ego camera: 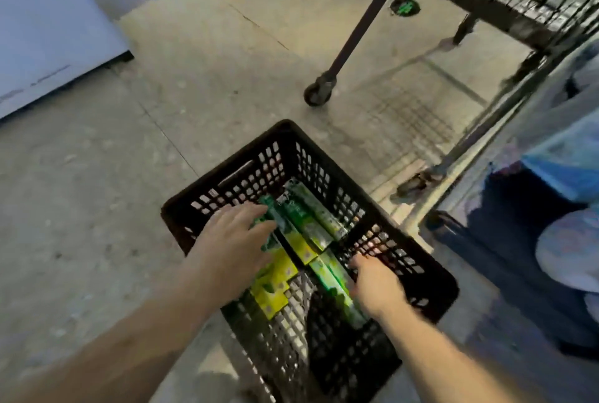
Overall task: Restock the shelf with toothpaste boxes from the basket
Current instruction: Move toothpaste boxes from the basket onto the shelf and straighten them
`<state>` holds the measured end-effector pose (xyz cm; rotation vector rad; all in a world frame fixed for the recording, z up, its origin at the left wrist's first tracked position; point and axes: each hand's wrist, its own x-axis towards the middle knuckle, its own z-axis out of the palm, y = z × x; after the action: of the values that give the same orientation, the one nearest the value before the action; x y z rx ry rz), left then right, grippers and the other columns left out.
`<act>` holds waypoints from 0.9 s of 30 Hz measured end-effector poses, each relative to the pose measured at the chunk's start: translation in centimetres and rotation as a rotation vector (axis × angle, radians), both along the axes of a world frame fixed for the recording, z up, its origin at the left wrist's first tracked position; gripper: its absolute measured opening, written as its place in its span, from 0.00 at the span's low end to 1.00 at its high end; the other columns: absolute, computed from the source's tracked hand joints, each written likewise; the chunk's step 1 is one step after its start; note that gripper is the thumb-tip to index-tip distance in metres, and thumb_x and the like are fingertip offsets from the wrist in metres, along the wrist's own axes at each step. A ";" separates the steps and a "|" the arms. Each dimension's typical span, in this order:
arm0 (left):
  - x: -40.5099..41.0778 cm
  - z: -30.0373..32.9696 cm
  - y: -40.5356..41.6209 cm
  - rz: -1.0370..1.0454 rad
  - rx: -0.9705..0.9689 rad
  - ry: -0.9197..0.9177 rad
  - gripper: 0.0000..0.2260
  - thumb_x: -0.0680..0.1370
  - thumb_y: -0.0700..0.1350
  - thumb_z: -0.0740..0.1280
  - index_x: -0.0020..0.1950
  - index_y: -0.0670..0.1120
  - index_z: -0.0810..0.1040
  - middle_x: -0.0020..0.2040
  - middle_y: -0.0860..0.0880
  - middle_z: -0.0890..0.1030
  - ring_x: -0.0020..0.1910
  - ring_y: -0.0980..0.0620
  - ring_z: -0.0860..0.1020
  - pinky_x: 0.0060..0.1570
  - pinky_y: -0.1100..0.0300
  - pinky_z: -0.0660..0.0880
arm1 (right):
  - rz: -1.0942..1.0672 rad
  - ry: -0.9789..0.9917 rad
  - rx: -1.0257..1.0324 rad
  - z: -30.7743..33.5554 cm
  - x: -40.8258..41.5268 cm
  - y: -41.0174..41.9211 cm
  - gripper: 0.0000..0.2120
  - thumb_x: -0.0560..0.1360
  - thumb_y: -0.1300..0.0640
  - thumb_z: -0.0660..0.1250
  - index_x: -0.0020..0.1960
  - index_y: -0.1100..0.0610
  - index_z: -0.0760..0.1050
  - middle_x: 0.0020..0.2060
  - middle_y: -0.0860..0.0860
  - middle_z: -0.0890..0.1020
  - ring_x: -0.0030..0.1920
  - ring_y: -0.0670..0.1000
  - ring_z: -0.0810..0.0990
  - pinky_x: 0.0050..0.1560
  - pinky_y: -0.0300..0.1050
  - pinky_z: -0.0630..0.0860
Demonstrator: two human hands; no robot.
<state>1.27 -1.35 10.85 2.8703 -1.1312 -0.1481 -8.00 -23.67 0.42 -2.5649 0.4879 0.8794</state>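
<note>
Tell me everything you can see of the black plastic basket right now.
The black plastic basket has lattice walls and floor, and a slot handle in its far wall. It sits upright on the pale concrete floor, holding green and yellow toothpaste boxes. The left hand rests on the boxes; the right hand reaches in beside its right wall.

Both bare forearms reach forward and down from the near edge. The left hand [235, 242] lies palm down with fingers spread and nearly straight. The right hand [376, 284] (blurred) has its fingers curled downward; any grip is unclear.
</note>
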 end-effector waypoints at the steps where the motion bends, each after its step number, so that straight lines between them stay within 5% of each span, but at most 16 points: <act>1: 0.3 -2.1 0.0 -0.010 0.007 -0.012 0.20 0.67 0.51 0.74 0.57 0.47 0.80 0.59 0.43 0.79 0.59 0.41 0.77 0.58 0.42 0.73 | -0.013 0.057 -0.005 -2.8 0.1 0.6 0.14 0.75 0.52 0.64 0.60 0.53 0.72 0.57 0.54 0.77 0.58 0.57 0.78 0.54 0.47 0.75; 7: 2.7 -11.4 -0.6 -0.069 0.062 -0.018 0.21 0.67 0.49 0.75 0.59 0.47 0.79 0.63 0.43 0.77 0.64 0.40 0.73 0.63 0.40 0.68 | -0.067 0.289 -0.122 -15.1 0.2 3.4 0.17 0.79 0.62 0.58 0.67 0.55 0.66 0.64 0.54 0.74 0.62 0.56 0.77 0.55 0.53 0.76; 12: 3.4 -14.0 -1.2 -0.080 0.103 0.011 0.22 0.68 0.50 0.75 0.60 0.46 0.78 0.64 0.42 0.76 0.65 0.40 0.72 0.63 0.40 0.67 | -0.090 0.219 -0.259 -17.8 -1.1 5.3 0.15 0.79 0.65 0.52 0.64 0.55 0.66 0.61 0.53 0.75 0.60 0.53 0.78 0.50 0.48 0.78; 19: 3.7 -14.0 -1.4 -0.086 0.081 0.015 0.22 0.70 0.52 0.73 0.62 0.48 0.77 0.66 0.44 0.74 0.68 0.41 0.70 0.67 0.41 0.64 | -0.051 0.286 -0.306 -17.6 -1.4 5.7 0.15 0.78 0.67 0.58 0.61 0.56 0.72 0.57 0.51 0.79 0.56 0.51 0.80 0.46 0.48 0.80; 27: 1.8 -9.3 -2.5 -0.085 0.030 0.038 0.21 0.73 0.53 0.70 0.64 0.49 0.75 0.68 0.45 0.71 0.70 0.42 0.66 0.69 0.44 0.60 | -0.066 0.092 -0.117 -9.5 -0.6 2.9 0.15 0.74 0.58 0.64 0.61 0.51 0.73 0.58 0.52 0.74 0.61 0.56 0.73 0.54 0.49 0.76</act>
<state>3.03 -3.89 1.50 2.8332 -1.2543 -0.2242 -8.57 -20.80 -9.06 -2.6042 0.6661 0.9755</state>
